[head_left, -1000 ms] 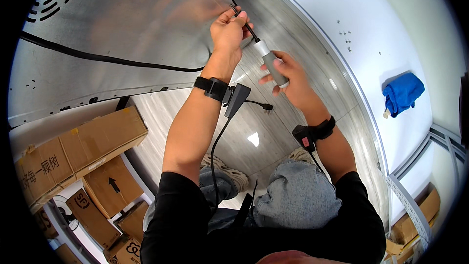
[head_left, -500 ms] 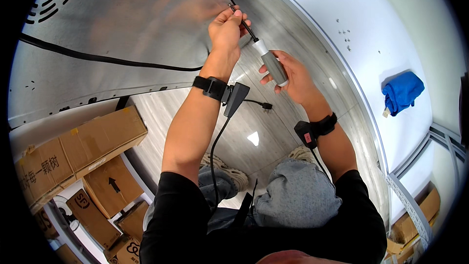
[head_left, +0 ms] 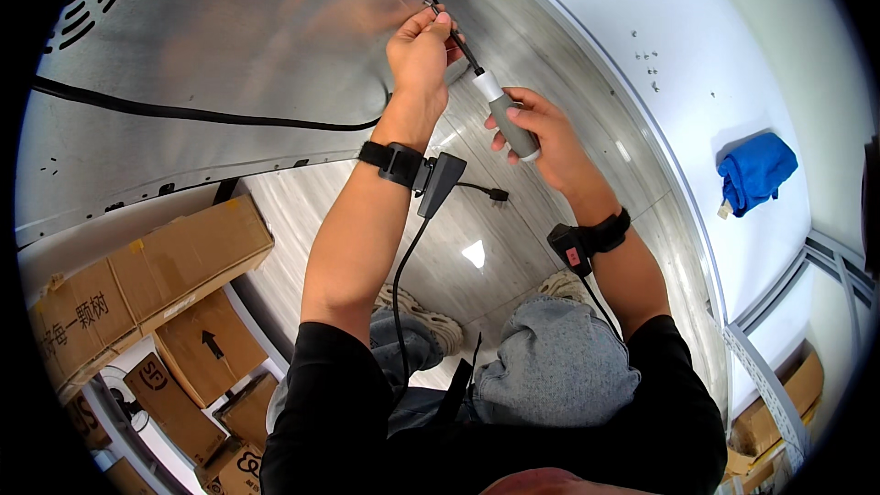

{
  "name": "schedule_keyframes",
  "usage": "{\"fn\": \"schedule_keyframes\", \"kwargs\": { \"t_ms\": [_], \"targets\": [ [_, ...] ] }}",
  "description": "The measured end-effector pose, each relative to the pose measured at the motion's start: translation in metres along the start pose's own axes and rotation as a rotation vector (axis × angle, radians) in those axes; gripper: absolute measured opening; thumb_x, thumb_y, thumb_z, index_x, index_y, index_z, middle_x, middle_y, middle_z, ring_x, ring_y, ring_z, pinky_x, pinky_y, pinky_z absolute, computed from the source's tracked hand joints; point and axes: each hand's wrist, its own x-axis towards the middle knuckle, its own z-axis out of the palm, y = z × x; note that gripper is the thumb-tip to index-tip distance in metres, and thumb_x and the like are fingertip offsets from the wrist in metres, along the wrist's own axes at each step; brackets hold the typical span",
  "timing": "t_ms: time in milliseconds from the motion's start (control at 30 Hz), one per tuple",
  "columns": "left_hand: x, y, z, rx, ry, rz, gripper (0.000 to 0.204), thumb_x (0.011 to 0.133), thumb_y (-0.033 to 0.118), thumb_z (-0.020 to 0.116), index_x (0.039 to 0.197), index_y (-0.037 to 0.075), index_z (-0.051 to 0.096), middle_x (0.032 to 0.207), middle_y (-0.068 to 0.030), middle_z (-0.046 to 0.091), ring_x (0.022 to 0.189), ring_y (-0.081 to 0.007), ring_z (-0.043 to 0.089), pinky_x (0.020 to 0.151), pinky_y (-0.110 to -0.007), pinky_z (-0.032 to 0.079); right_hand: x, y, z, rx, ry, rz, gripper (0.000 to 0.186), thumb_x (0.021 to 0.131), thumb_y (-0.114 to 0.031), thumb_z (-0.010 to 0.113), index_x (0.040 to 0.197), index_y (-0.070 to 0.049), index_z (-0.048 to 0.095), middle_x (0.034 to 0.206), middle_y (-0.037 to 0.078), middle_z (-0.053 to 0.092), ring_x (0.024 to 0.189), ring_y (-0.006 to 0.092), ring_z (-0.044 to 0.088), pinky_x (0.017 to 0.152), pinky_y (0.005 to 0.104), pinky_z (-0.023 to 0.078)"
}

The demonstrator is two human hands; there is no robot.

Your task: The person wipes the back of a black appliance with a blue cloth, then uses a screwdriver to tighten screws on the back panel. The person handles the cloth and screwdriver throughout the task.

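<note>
A screwdriver [head_left: 512, 124] with a grey handle and white collar slants between my two hands. My right hand [head_left: 547, 135] is closed round its handle, with thumb and fingers on opposite sides. Near the front of the dark shaft, my left hand [head_left: 423, 55] pinches with thumb and forefinger. The tip points at the right edge of a large metal panel [head_left: 275, 37]. Something small and shiny shows at the tip, too small to make out. A black strap with a dark device sits on each of my wrists.
A black cable [head_left: 202, 116] runs across the panel. On the white table [head_left: 678, 128] at the right lie several small screws [head_left: 653, 71] and a crumpled blue cloth [head_left: 757, 171]. Cardboard boxes [head_left: 183, 252] fill the lower left. Another carton [head_left: 779, 403] stands lower right. A plug [head_left: 498, 194] hangs over the floor.
Both hands and the screwdriver have shifted slightly up and left toward the panel edge. My right fingers have changed position a little on the handle.
</note>
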Motion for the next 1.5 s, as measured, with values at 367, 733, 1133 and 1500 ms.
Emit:
{"fn": "schedule_keyframes", "kwargs": {
  "t_ms": [367,733,1133,1500],
  "targets": [
    [0.000,0.003,0.004,-0.015,0.070,0.014,0.020,0.091,0.024,0.061,0.096,0.005,0.063,0.078,-0.0057,0.064,0.063,-0.0146,0.062,0.056,-0.026,0.047,0.001,0.013,-0.003,-0.198,0.071,-0.145,0.038,0.090,-0.016,0.055,0.125,-0.003,0.049,0.096,0.008,0.062,0.075,0.0126,0.058,0.058,0.0254,0.043],
    [0.008,-0.003,0.006,0.134,0.208,0.207,0.019,0.086,0.017,0.059,0.078,0.001,0.065,0.070,-0.0082,0.064,0.058,-0.0157,0.061,0.054,-0.027,0.047,-0.002,0.012,0.000,-0.157,0.084,-0.148,0.037,0.090,-0.015,0.054,0.124,-0.002,0.048,0.095,0.009,0.061,0.073,0.0124,0.057,0.056,0.0261,0.043],
    [-0.006,-0.061,0.033,0.169,-0.142,0.043,0.018,0.084,0.012,0.053,0.073,0.001,0.062,0.066,-0.0069,0.061,0.058,-0.0158,0.058,0.055,-0.028,0.046,-0.038,0.010,-0.042,-0.073,0.170,-0.169,0.038,0.089,-0.015,0.054,0.125,-0.003,0.048,0.096,0.009,0.061,0.070,0.0128,0.058,0.055,0.0257,0.043],
    [-0.021,-0.151,0.147,0.644,-0.477,0.300,0.023,0.086,0.018,0.056,0.079,0.001,0.070,0.062,-0.0045,0.060,0.056,-0.0138,0.055,0.054,-0.027,0.044,-0.122,0.018,-0.125,0.088,0.543,-0.348,0.036,0.090,-0.011,0.050,0.125,-0.003,0.048,0.093,0.010,0.061,0.067,0.0148,0.058,0.050,0.0248,0.044]
  ]
}}
